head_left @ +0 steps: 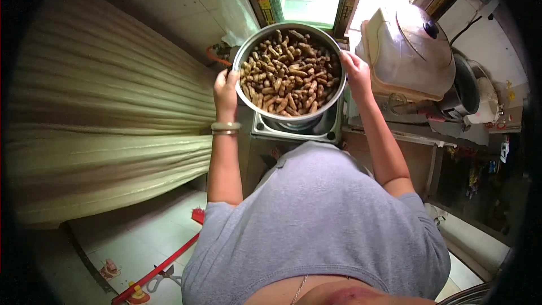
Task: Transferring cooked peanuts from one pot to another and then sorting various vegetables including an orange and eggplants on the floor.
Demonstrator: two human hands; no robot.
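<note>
1. Two-handed hold: left hand (pixel 226 94) pinches the left rim of the pan (pixel 291 118), right hand (pixel 359 77) pinches the right rim.
2. Pan above stove (pixel 264 126); cannot tell if touching.
3. Peanuts (pixel 289 73), brown, in shell, fill pan.
4. Curtain (pixel 113 113) left; dark pot (pixel 466 83) right.
5. Red stick (pixel 165 264) low left, near floor (pixel 121 223).

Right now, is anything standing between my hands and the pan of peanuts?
Nothing visible is: your left hand and right hand already grip the metal pan at opposite sides, with the peanuts inside it.
</note>
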